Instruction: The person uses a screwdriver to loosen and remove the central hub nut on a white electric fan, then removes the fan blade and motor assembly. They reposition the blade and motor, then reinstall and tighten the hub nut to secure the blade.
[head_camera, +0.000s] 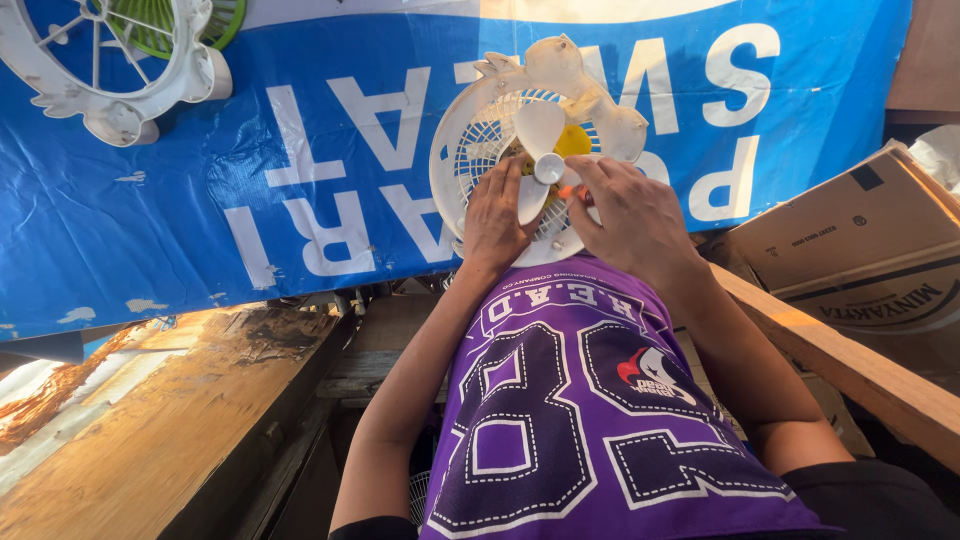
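Your left hand (492, 215) lies flat on the white fan housing (470, 130), gripping nothing. Your right hand's (632, 215) grip seems pinched on the white fan blade (540, 135) hub.

Sleeveless purple jersey (590, 420), bare arms.
Printed with large white dotted-outline numerals, white lettering, a small red-and-white emblem; dark shorts (880, 505) below.

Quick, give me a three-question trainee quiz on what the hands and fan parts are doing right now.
1. True or false: both hands touch the white fan housing.
2. Which hand is at the blade hub: A left hand, B right hand?
3. What colour is the sheet under the housing?
Key: 1 true; 2 B; 3 blue. A second white fan housing lies at top left, a cardboard box at right.
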